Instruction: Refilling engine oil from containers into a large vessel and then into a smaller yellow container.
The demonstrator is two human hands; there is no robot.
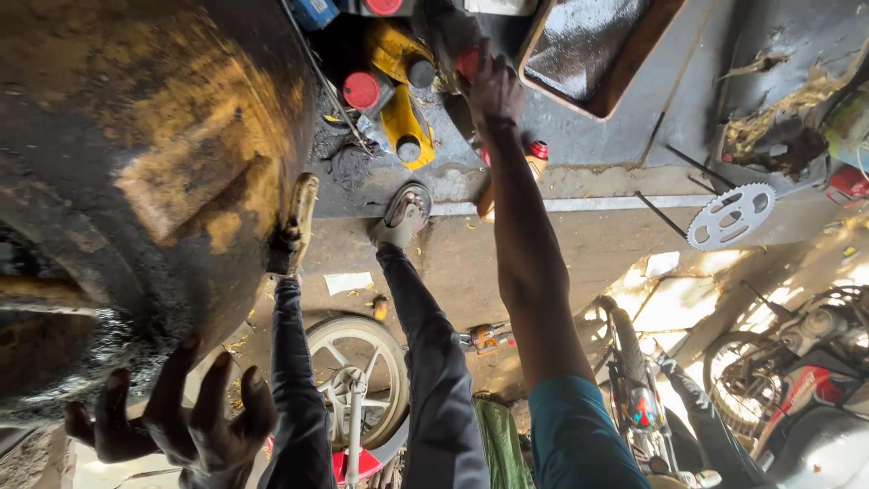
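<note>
Frame reads upside down; my legs in dark trousers run up the middle, sandalled foot [403,217] near centre.

Right hand [493,86], top centre of frame: arm stretched out, fingers spread and laid over a red-capped container [468,62]. Touching it, but whether the fingers have closed round it I cannot tell. Around that hand, a cluster of oily containers: a red cap [362,90] just to the left, yellow jugs [407,122] with dark caps beside it. A small red-capped bottle [536,156] stands just behind my forearm. A flat tray of dark liquid [593,54] lies to the right of the hand.

Left hand [186,421], lower left of frame: greasy black, fingers spread apart, gripping nothing, held against the lower edge of a large grimy tyre [145,163] that fills the left side.

The two hands are well apart.

Elsewhere: a toothed sprocket [731,215] on the floor at right; a spoked wheel [358,376] at bottom centre between my legs; motorcycle parts [797,362] at lower right.
</note>
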